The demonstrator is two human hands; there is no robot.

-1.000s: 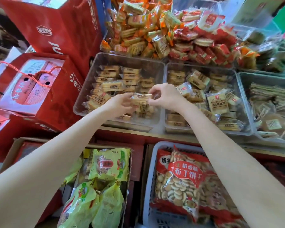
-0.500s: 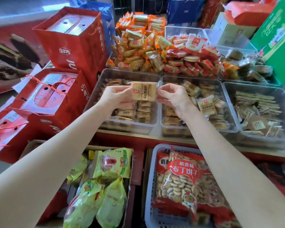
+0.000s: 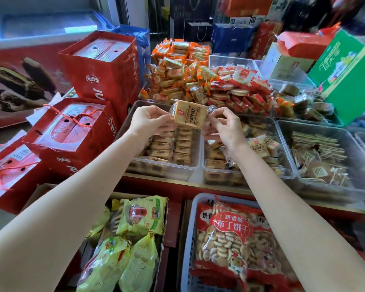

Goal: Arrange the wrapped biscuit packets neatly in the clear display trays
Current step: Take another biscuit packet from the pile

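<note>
A tan wrapped biscuit packet [image 3: 189, 117] is held up flat above two clear trays. My left hand [image 3: 148, 120] pinches its left wrapper end and my right hand [image 3: 226, 128] pinches its right end. Below it, the left clear tray [image 3: 162, 170] holds the same packets stacked in neat rows. In the right clear tray [image 3: 248, 179] the same packets lie jumbled, partly hidden by my right hand and wrist.
Heaps of orange packets [image 3: 177, 74] and red packets [image 3: 238, 91] fill trays behind. A third clear tray [image 3: 325, 157] of flat brown packets stands right. Red gift bags [image 3: 101, 68] stand left. Below the counter sit green snack bags [image 3: 135, 239] and a white basket [image 3: 190, 239] of biscuit bags.
Both hands lifted the packet out of the left tray and now hold it higher, flat side toward me. The view has tilted up, showing more of the shop behind.
</note>
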